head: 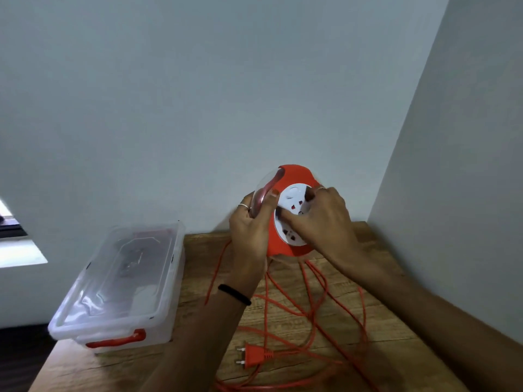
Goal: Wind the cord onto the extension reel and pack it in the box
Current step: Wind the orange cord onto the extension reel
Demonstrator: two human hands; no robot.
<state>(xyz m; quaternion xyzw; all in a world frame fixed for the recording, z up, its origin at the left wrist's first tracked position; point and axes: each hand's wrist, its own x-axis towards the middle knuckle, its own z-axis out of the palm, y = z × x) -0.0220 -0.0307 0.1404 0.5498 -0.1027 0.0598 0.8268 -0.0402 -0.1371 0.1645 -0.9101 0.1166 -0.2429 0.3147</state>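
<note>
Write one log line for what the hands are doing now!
left hand: holds reel | right hand: on socket face | cord: loose | box: closed

a plain room, likely in a home: bare pale walls (198, 94) meeting in a corner, a wooden table (353, 315) below, a window (11, 222) at the left edge.

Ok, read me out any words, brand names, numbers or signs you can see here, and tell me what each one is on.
None can be read.
Extension reel: the white socket face shows only holes and a switch, no print that I can make out.
Clear box: raised shapes on the lid, too blurred to read.
Plug and cord: no marking visible.
</note>
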